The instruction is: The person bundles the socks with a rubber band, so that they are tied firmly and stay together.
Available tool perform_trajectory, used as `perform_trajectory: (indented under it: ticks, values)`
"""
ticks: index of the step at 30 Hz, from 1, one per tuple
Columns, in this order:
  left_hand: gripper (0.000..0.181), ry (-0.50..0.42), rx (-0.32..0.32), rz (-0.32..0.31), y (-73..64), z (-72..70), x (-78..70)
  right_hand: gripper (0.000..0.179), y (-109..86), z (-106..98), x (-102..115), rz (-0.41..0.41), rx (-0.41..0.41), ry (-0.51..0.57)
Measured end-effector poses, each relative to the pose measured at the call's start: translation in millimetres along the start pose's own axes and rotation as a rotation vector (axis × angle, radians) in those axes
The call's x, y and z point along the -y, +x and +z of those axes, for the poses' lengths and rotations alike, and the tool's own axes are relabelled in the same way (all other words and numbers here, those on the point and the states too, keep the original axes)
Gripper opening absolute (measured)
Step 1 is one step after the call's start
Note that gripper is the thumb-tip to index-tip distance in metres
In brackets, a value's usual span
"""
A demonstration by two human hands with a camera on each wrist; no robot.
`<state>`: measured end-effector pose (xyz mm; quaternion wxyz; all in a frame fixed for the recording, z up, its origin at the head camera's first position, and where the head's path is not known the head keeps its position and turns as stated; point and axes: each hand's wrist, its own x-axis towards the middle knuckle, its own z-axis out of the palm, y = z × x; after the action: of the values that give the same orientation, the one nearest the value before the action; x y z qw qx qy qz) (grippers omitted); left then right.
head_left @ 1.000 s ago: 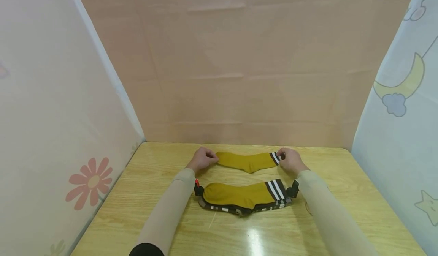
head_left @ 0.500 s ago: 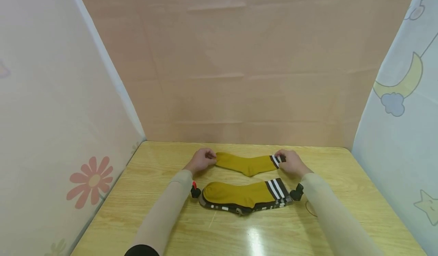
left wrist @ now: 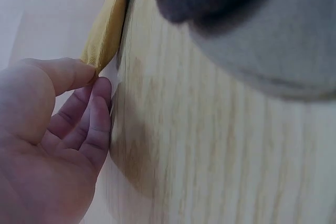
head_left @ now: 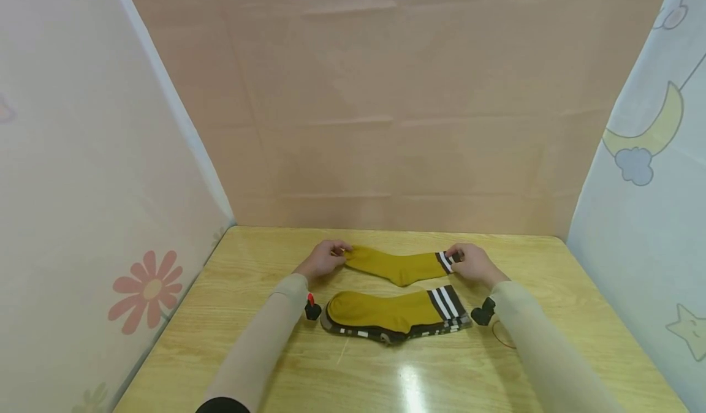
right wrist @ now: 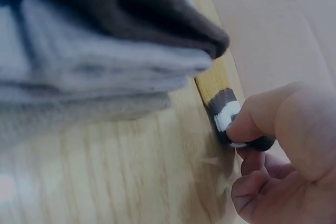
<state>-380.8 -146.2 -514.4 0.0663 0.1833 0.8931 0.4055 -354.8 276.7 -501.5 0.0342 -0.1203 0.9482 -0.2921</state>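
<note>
A mustard-yellow sock point(head_left: 405, 267) with a dark cuff and white stripes lies stretched sideways near the back of the table. My left hand point(head_left: 322, 259) pinches its toe end between thumb and fingers, plain in the left wrist view, where the toe point(left wrist: 102, 40) comes to a point. At the other end my right hand point(head_left: 473, 263) pinches the striped cuff point(right wrist: 227, 113). Nearer to me lies a stack of socks, topped by a matching yellow sock point(head_left: 380, 310). Under it shows the edge of a dark patterned sock point(head_left: 386, 337); how many lie there is hidden.
The wooden table point(head_left: 353, 379) ends at a brown backdrop point(head_left: 353, 113). Pale printed sheets stand at the left point(head_left: 110, 174) and right point(head_left: 634, 229). A thin loop point(head_left: 501, 336) lies beside the right sleeve.
Both hands have drawn slightly toward me and the held sock has come down a little with them, its heel now closer to the stack. The stack stays in place.
</note>
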Motion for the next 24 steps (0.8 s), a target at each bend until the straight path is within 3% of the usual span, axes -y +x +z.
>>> perform_trajectory:
  ticks: [5,15,24]
  values:
    - [0.028,-0.017,0.013,-0.002,-4.9,-2.1,-1.6,0.026,-1.0,0.4,-0.4,0.010,-0.006,0.002]
    - [0.025,-0.060,-0.001,-0.020,-5.2,-1.4,13.9,0.020,-4.2,1.2,0.2,0.010,-0.031,0.063]
    - [0.024,-0.077,-0.016,-0.026,-12.3,-2.0,11.4,0.025,-2.8,0.7,-2.1,0.009,-0.084,0.052]
